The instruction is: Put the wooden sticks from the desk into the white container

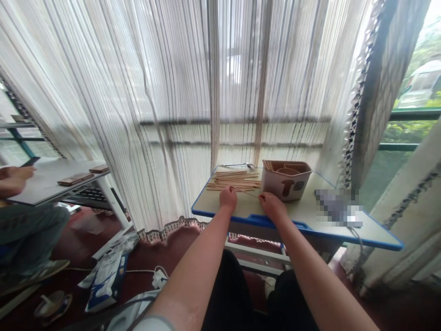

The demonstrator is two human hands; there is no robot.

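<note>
My left hand (pixel 228 199) and my right hand (pixel 273 206) are over the front part of a blue-edged desk (pixel 213 209). Between them runs a thin wooden stick (pixel 248 192), slanting slightly down to the right, with one end pinched in the fingers of each hand. Behind my left hand lies a loose row of similar wooden sticks (pixel 237 175), roughly side by side across the desk. Just behind my right hand stands a white bin (pixel 284 184) with a brown mushroom print, holding several sticks and a round brown piece.
A blurred-out grey object (pixel 332 207) with a cable lies on the desk's right. Striped curtains (pixel 179 92) hang behind. At left, another person's hand (pixel 20 174) holds a phone over a white table (pixel 51 181). A blue and white box (pixel 106 280) and cables are on the floor.
</note>
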